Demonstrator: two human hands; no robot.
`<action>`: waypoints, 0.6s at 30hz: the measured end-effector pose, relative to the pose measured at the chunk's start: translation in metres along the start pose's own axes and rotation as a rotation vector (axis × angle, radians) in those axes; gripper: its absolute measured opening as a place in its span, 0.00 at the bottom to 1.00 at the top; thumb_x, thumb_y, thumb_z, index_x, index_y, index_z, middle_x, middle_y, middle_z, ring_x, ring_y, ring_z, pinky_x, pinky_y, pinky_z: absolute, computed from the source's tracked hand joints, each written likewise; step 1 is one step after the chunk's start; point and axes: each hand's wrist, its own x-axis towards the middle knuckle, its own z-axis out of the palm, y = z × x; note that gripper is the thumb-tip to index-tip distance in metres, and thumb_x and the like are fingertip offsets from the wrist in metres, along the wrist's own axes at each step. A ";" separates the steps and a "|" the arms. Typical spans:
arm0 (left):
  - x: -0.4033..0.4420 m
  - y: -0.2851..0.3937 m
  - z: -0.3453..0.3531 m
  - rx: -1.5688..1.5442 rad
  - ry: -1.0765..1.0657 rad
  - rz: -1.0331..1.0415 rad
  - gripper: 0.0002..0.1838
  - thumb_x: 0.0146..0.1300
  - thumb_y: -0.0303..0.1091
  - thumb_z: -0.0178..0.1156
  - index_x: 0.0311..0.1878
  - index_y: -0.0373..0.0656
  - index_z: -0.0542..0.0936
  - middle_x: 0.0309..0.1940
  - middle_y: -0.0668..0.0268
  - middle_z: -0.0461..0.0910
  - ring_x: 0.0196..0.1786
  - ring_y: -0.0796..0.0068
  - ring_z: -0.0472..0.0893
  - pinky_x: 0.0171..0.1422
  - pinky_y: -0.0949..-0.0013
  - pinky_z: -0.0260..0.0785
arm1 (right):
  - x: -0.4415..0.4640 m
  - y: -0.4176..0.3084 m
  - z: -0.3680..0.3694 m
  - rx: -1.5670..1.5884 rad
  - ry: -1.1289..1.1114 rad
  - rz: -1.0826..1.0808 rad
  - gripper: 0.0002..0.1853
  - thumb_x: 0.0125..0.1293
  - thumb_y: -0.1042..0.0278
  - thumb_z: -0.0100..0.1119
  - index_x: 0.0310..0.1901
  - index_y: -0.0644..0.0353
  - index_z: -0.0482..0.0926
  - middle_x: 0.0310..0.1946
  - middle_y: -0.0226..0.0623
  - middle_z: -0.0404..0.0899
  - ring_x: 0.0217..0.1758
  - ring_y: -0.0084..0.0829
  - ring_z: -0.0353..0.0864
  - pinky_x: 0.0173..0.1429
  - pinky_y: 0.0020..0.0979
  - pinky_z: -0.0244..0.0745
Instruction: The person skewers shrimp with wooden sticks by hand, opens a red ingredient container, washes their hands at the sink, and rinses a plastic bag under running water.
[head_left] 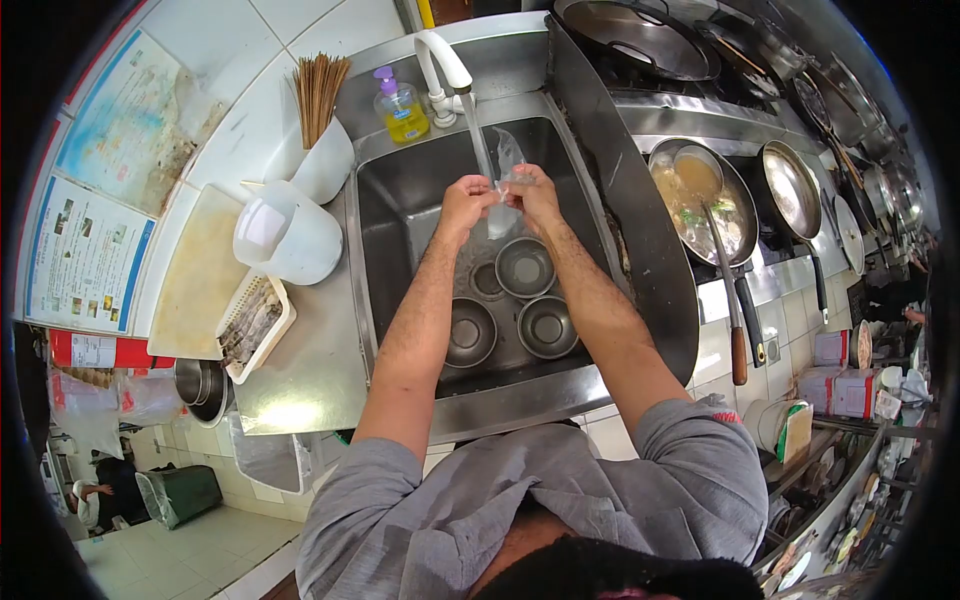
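Both hands meet over the sink (pixel 395 190), beside the stream of water running from the white faucet (pixel 447 62). My left hand (pixel 467 205) has its fingers pinched on the edge of a clear plastic bag (pixel 510 148). On the bag's other side, my right hand (pixel 533 197) also grips the plastic between closed fingers. Part of the bag rises above the hands, and a pale part seems to hang below them. Underneath, three metal bowls rest on the sink floor: one bowl (pixel 525 267) close to the drain (pixel 487 279), another bowl (pixel 547 327) at right, a third bowl (pixel 470 332) at left.
Left of the sink stand a soap bottle (pixel 402 110), a white container (pixel 325 165) of thin sticks (pixel 318 95), a white jug (pixel 290 235) and a basket (pixel 285 320). A metal partition (pixel 650 240) separates the stove at right, with a filled wok (pixel 735 225) and a pan (pixel 790 190).
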 end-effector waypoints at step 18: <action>-0.004 -0.014 0.018 -0.053 0.050 -0.056 0.12 0.53 0.19 0.60 0.42 0.36 0.75 0.34 0.66 0.76 0.34 0.75 0.79 0.40 0.71 0.78 | -0.019 -0.004 -0.003 0.154 0.075 -0.091 0.23 0.58 0.82 0.59 0.54 0.55 0.68 0.29 0.35 0.78 0.27 0.23 0.76 0.29 0.28 0.75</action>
